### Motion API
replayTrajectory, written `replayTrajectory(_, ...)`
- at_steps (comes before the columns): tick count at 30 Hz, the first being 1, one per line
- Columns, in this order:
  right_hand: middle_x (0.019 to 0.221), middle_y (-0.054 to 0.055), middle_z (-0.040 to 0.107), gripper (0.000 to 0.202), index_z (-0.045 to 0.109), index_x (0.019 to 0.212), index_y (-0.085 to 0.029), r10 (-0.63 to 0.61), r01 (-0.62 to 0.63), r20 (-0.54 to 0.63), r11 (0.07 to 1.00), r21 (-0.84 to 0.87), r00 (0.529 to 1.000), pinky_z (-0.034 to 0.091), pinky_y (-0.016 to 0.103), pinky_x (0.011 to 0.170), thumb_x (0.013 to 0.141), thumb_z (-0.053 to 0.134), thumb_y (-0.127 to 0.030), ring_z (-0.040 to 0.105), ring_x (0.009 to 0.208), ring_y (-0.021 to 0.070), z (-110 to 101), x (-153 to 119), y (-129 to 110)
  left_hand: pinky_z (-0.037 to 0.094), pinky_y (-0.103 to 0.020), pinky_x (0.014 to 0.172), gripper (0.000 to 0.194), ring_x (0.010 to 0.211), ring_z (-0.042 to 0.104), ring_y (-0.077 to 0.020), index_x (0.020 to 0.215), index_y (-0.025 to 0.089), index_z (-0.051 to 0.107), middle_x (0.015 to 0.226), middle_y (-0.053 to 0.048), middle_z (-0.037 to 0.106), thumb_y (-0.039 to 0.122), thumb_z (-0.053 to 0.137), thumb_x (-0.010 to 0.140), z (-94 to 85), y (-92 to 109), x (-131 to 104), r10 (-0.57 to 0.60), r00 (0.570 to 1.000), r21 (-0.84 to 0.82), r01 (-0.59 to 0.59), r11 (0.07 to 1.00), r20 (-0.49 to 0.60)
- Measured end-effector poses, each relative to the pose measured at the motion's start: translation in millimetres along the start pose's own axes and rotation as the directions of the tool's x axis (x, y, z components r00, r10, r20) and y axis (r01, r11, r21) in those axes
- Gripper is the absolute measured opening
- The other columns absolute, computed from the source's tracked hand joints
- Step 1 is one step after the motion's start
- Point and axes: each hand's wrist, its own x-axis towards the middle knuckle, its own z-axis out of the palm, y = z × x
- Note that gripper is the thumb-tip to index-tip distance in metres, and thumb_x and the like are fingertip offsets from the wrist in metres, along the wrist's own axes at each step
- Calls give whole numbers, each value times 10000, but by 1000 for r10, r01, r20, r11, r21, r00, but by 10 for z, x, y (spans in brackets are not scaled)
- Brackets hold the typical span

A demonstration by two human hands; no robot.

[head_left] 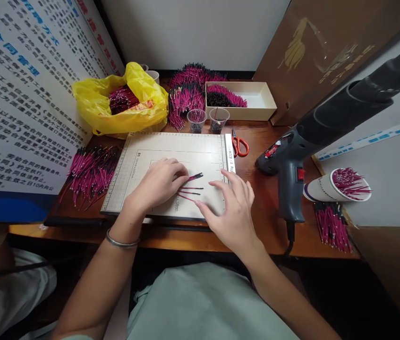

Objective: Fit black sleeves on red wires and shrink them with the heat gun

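Observation:
On the pale gridded cutting board (143, 189), several thin magenta wires (190, 189) with black ends fan out to the right. My left hand (162, 182) rests over their near ends, fingers curled and thumb pressed down on them; the wires' covered parts are hidden under it. To the right, my right hand (233, 208) hovers over the board's right edge with fingers spread and nothing gripped. Its thumb tip is close to the lowest wire; whether it touches cannot be made out.
Behind the board are a yellow bag (97, 113), wire heaps (189, 92), a cream box (245, 113), plastic cups (197, 120) and orange-handled scissors (242, 147). A heat gun (290, 174) stands at right, beside a wire-filled paper cup (322, 185). More wires (91, 172) lie left.

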Motion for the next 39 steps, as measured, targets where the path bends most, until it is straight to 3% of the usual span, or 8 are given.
replayTrajectory(6, 1324, 125, 699, 257, 654, 1043, -250, -29, 19, -108, 996, -86, 994, 330, 720, 1146, 888, 727, -443, 621, 1294, 361, 63, -74, 18, 458, -380, 883, 184, 947, 641, -244, 975, 183, 735, 979, -61, 741, 273, 579, 1008, 38, 24, -111, -40, 999, -34, 39, 999, -36)
replayTrajectory(10, 1290, 113, 716, 263, 645, 1042, -255, 18, -28, -121, 996, -85, 992, 326, 773, 1113, 875, 744, -433, 644, 1255, 369, 43, -75, 16, 433, -358, 831, 136, 883, 622, -225, 960, 196, 735, 931, -37, 729, 287, 640, 993, 72, 26, -90, -44, 996, -86, 38, 996, -74)
replayTrajectory(20, 1388, 169, 631, 363, 622, 1169, -244, 52, -57, -84, 997, -53, 995, 473, 671, 1063, 918, 675, -500, 615, 1298, 367, 33, -60, 77, 407, -346, 809, 136, 862, 607, -213, 957, 219, 742, 904, -20, 715, 348, 703, 968, 96, -6, -91, -35, 995, -138, 21, 990, -96)
replayTrajectory(23, 1469, 189, 566, 465, 558, 1296, -225, 10, -9, -40, 999, 32, 999, 443, 632, 1154, 961, 616, -542, 530, 1413, 353, -28, 88, 94, 420, -349, 814, 145, 876, 615, -211, 967, 226, 741, 920, -19, 720, 348, 665, 983, 95, -19, -94, -32, 995, -164, 17, 986, -92)
replayTrajectory(26, 1611, 184, 431, 516, 422, 1449, -226, -93, 78, 65, 974, 212, 994, 335, 587, 1273, 1026, 510, -509, 363, 1561, 296, -65, 301, 135, 433, -354, 816, 166, 873, 619, -210, 969, 226, 731, 927, -23, 727, 343, 618, 997, 101, -28, -91, -30, 995, -177, 13, 984, -94)
replayTrajectory(32, 1738, 156, 240, 585, 288, 1554, -230, -151, 40, 366, 955, 293, 918, 166, 653, 1325, 1053, 440, -492, 84, 1655, 294, -40, 456, 219, 440, -356, 825, 120, 883, 624, -211, 985, 218, 716, 926, -21, 723, 323, 660, 974, 111, -36, -91, -35, 996, -176, 19, 984, -85)
replayTrajectory(39, 1744, 159, 227, 594, 274, 1570, -227, -180, 41, 418, 947, 319, 891, 190, 644, 1322, 1064, 430, -495, 51, 1657, 269, -138, 329, 199, 437, -360, 827, 176, 875, 625, -213, 983, 213, 730, 938, -28, 734, 332, 601, 1006, 114, -30, -88, -26, 995, -171, 9, 985, -97)
